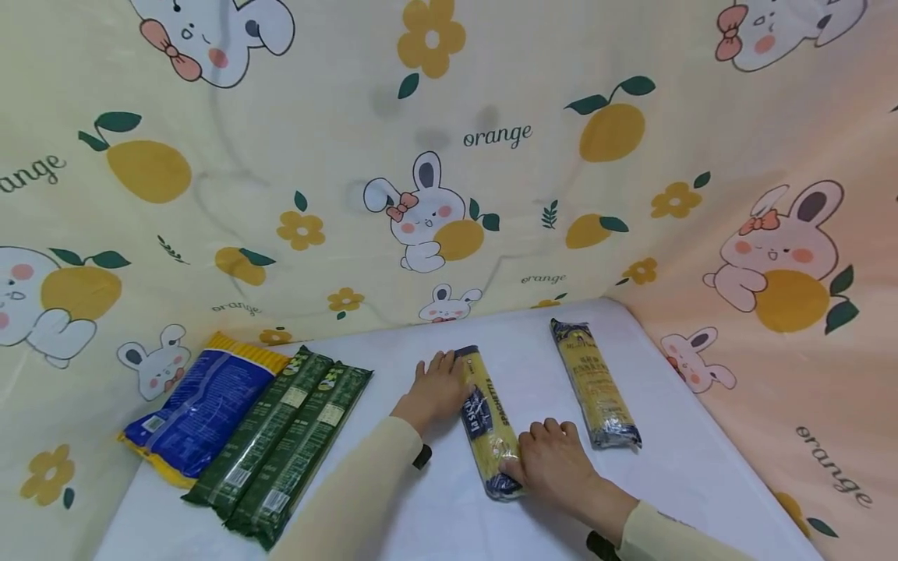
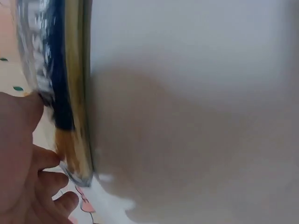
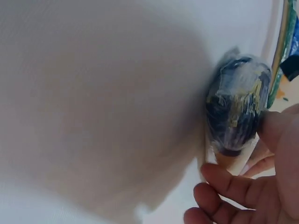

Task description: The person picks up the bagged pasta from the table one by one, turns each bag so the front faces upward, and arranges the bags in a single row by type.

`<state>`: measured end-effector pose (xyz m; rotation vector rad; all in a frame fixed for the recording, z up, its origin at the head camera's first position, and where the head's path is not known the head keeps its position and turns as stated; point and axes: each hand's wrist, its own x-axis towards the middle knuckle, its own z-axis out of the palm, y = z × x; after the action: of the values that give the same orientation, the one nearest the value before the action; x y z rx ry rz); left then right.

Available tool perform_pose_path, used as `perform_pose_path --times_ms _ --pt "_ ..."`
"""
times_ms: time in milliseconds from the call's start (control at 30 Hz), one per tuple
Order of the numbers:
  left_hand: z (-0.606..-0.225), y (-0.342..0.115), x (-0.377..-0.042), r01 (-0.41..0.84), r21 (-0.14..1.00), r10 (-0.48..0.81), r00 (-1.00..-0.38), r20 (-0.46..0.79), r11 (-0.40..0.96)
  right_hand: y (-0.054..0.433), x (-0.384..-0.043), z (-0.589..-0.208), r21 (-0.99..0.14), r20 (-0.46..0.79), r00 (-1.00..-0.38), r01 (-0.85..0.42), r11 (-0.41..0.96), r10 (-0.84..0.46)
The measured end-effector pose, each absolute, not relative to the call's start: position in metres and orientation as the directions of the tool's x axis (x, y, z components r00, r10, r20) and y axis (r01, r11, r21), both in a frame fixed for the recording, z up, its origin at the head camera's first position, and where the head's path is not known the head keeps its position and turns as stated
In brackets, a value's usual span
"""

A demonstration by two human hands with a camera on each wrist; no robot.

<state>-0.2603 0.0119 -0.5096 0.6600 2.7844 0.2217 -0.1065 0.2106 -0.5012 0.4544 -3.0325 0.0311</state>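
Note:
A clear-and-blue spaghetti pack (image 1: 482, 421) with yellow strands lies lengthwise on the white table, turned slightly. My left hand (image 1: 438, 389) holds its far end, thumb on the wrapper and fingertips at the edge in the left wrist view. At the near end, my right hand (image 1: 557, 463) grips the pack between thumb and fingers. The right wrist view shows the crumpled dark end of the spaghetti pack (image 3: 238, 102) beside that thumb. Right of both hands lies another yellow pasta pack (image 1: 595, 382), untouched.
On the left, two long green packs (image 1: 309, 444) lie side by side, against a blue bag with yellow ends (image 1: 206, 409). A patterned cloth (image 1: 316, 156) with rabbits and oranges rises behind the white table (image 1: 428, 522) and along its sides.

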Motion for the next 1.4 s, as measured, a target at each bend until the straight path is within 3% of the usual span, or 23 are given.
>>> perform_pose_path --times_ms 100,233,467,633,833,1167,1400 --pt "-0.513 0.01 -0.248 0.46 0.182 0.491 -0.848 -0.202 0.869 0.211 -0.108 -0.503 0.012 0.135 -0.934 -0.331 0.944 -0.329" --pt "-0.518 0.007 -0.228 0.492 0.168 0.518 -0.835 -0.186 0.854 0.207 -0.11 -0.509 -0.045 0.154 -0.917 -0.378 0.925 -0.368" --pt "-0.522 -0.001 -0.195 0.554 0.187 0.58 -0.802 -0.142 0.811 0.192 -0.108 -0.52 -0.128 0.033 -0.9 -0.435 0.891 -0.435" --pt "-0.525 -0.002 -0.183 0.586 0.183 0.609 -0.784 -0.12 0.79 0.185 -0.11 -0.525 -0.161 -0.018 -0.909 -0.408 0.899 -0.416" --pt "-0.53 0.001 -0.184 0.613 0.158 0.629 -0.774 -0.08 0.774 0.184 -0.115 -0.528 -0.142 -0.046 -0.924 -0.37 0.918 -0.379" --pt "-0.534 0.021 -0.204 0.626 0.082 0.63 -0.774 -0.062 0.776 0.189 -0.131 -0.537 -0.118 0.068 -0.944 -0.328 0.937 -0.322" --pt "-0.53 0.036 -0.208 0.62 0.087 0.626 -0.775 -0.087 0.78 0.193 -0.14 -0.532 -0.053 0.025 -0.962 -0.274 0.96 -0.273"
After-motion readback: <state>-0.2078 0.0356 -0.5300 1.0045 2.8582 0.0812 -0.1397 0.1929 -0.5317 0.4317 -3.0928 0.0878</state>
